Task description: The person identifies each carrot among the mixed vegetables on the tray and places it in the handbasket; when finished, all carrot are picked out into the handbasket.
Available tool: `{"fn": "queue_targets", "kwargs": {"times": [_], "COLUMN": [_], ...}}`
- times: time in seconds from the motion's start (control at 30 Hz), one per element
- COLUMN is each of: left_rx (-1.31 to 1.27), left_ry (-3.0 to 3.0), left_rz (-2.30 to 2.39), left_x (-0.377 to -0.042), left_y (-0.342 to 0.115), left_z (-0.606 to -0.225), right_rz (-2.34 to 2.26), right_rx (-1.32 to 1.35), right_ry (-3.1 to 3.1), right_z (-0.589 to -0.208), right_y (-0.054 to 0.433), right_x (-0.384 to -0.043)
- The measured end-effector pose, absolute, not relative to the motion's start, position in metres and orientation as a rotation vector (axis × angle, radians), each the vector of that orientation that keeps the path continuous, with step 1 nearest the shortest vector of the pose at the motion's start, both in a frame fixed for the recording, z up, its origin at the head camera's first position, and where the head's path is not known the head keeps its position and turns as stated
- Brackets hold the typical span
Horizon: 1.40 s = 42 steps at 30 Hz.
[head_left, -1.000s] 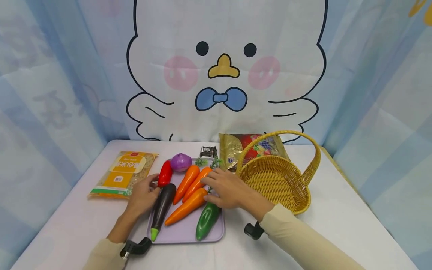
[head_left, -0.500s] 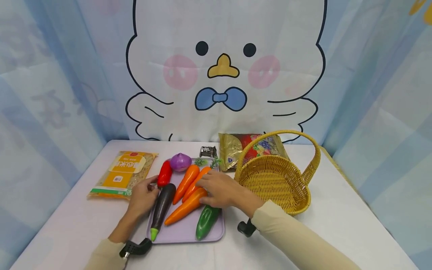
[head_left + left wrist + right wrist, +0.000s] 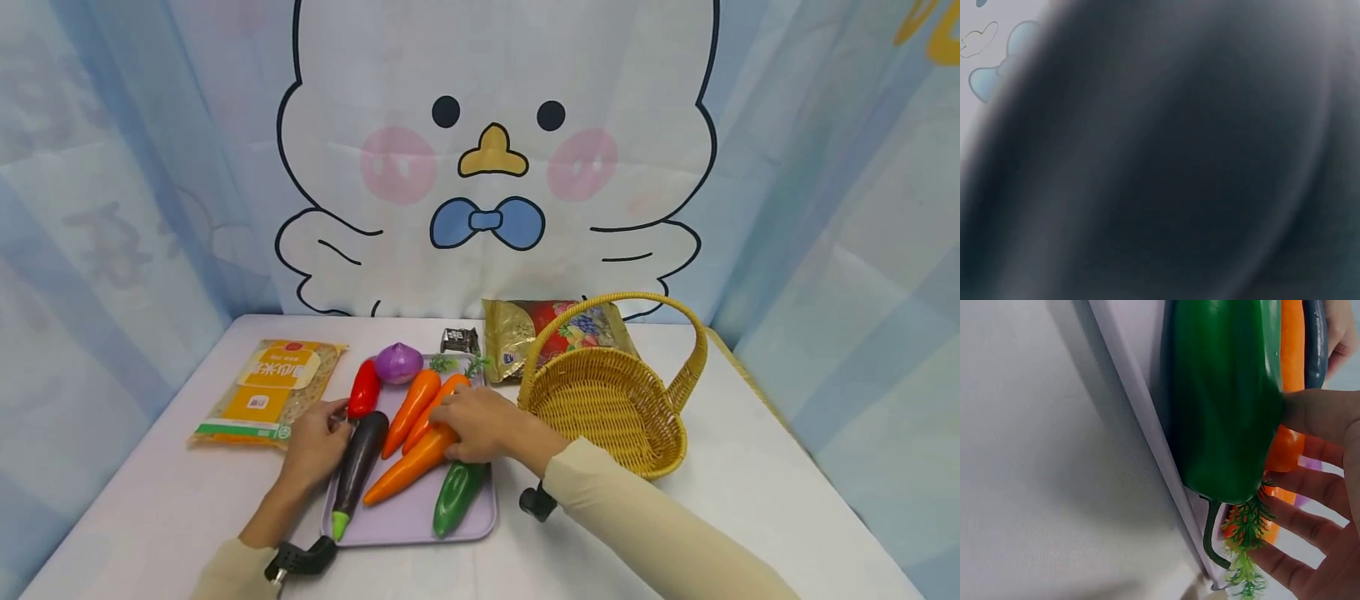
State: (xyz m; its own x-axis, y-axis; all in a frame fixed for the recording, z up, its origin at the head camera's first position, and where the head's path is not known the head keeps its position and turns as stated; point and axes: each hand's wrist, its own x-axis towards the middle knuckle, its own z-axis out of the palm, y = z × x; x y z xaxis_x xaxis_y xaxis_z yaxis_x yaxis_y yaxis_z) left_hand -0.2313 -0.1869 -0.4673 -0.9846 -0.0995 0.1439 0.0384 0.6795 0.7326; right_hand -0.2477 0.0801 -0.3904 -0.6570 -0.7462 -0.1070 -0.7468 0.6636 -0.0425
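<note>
My right hand (image 3: pixel 480 425) is over the right side of the lilac tray (image 3: pixel 408 533), thumb and fingers around the leafy end of the nearest carrot (image 3: pixel 408 473). In the right wrist view that carrot (image 3: pixel 1286 449) lies between thumb and fingers, with the thumb against the green pepper (image 3: pixel 1222 394). My left hand (image 3: pixel 315 442), loosely bent, rests by the tray's left edge, beside the eggplant (image 3: pixel 360 467) and the red pepper (image 3: pixel 364 390); its fingertips are partly hidden. Two more carrots (image 3: pixel 412 412) and a purple onion (image 3: pixel 399 363) lie further back. A dark blur covers most of the left wrist view.
Right of the tray stands a yellow wicker basket (image 3: pixel 600 408) with a tall handle. Behind it lies a gold and red bag (image 3: pixel 517 337). A small black packet (image 3: pixel 459 340) is at the back, and a yellow grain bag (image 3: pixel 270 392) lies at left.
My right hand has moved left and slightly down, its thumb and fingers coming around the nearest carrot. The left hand has stayed by the tray's edge. The head view has shifted slightly.
</note>
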Motion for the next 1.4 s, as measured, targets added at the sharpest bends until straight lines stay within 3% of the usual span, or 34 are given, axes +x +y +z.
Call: {"fn": "queue_targets", "kwargs": {"times": [0.67, 1.4], "left_rx": [-0.015, -0.035], "left_ry": [-2.718, -2.708], "left_rz": [-1.126, -1.122], "left_x": [-0.231, -0.231], "left_y": [-0.190, -0.190], "left_z": [-0.471, -0.473], "right_rz": [-0.022, -0.033], "right_rx": [-1.136, -1.223], "right_ry": [2.698, 2.742], "right_z": [-0.395, -0.372], "right_y": [0.067, 0.072], "right_x": [-0.259, -0.254]}}
